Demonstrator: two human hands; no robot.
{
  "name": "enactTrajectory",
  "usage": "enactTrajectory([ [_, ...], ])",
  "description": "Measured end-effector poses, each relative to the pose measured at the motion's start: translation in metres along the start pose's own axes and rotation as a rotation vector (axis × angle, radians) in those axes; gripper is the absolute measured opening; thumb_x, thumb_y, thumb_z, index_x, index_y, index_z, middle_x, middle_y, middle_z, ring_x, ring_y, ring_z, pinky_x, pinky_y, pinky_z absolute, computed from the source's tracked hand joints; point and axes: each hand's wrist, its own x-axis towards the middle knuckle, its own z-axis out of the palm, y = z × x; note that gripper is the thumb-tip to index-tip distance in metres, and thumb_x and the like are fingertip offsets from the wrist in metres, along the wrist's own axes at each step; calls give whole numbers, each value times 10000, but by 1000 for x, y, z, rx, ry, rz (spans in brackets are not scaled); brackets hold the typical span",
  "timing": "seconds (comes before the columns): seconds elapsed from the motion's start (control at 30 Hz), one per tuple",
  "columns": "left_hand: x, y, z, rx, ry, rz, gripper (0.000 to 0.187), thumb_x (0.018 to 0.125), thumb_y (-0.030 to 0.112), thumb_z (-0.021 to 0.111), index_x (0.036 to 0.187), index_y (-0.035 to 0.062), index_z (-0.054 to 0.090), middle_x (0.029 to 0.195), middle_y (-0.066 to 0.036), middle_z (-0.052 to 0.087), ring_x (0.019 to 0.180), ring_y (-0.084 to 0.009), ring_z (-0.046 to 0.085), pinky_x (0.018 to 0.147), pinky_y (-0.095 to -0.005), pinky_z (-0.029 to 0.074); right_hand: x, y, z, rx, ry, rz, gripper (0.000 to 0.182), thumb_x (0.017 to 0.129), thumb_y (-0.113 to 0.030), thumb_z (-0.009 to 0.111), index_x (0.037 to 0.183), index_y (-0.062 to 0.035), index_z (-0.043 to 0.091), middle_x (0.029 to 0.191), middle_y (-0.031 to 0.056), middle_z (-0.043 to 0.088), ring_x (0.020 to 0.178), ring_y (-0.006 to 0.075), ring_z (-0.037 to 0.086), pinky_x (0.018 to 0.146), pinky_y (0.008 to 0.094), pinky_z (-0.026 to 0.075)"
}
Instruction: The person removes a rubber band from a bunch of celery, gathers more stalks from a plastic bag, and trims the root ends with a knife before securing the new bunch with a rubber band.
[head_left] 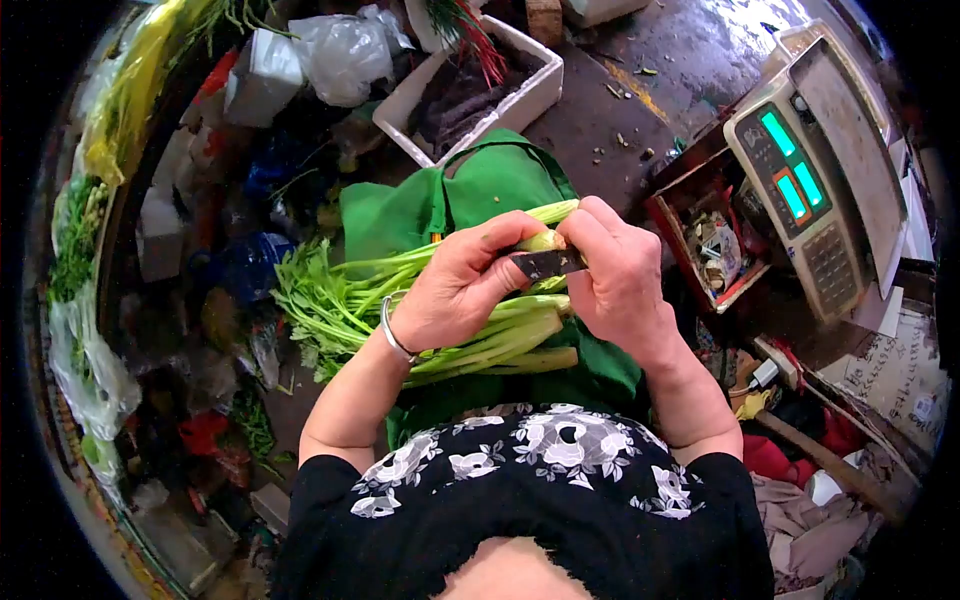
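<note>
- Largest in my view is the green apron [480,195] spread across the lap, running from the floral black top up toward the wet floor.
- To my right stands the weighing scale [815,180], its green displays lit, tilted against the stall edge.
- Just left of the scale sits a red box [705,250] holding crumpled paper bits.
- At the top I see a white foam box [500,95], dark inside, with red-and-green stalks poking from its far end.
- On the apron lies the bunch of celery [400,300], leaves pointing to my left and pale stalk ends to my right, under and between both hands.
- My left hand [455,290] is curled shut around the upper stalks of the celery, a metal bangle [392,332] on its wrist.
- My right hand [615,275] is closed over the stalk ends, its fingers also pinching the small dark knife.
- The knife [548,263] lies flat between the two hands, touching the cut end of one stalk; I cannot tell how much of the blade is hidden by the fingers.
</note>
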Motion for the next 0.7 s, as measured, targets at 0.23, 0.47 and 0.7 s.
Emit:
enactTrajectory([
  [0.23,-7,1,0,-104,-23,11,184,998,106,610,1157,16,623,1035,-14,627,900,-88,551,802,-237,470,2,37,-12,104,127,387,59,878,5,527,857,-5,582,722,161,578,641,273,595,596,375,474],
  [0.47,1,2,4,50,-31,37,216,992,71,605,1189,-13,626,1160,-79,660,1090,-158,598,990,-295,454,-1,17,-19,738,91,559,68,936,-49,606,966,-1,646,812,-1,612,783,73,559,718,248,468],
  [0.7,9,-4,16,262,22,204,247,934,22,660,1179,5,631,999,-112,671,901,-211,657,808,-299,510,-4,8,-27,726,-83,328,120,943,-85,696,1020,4,674,856,10,648,794,69,571,735,243,480],
])
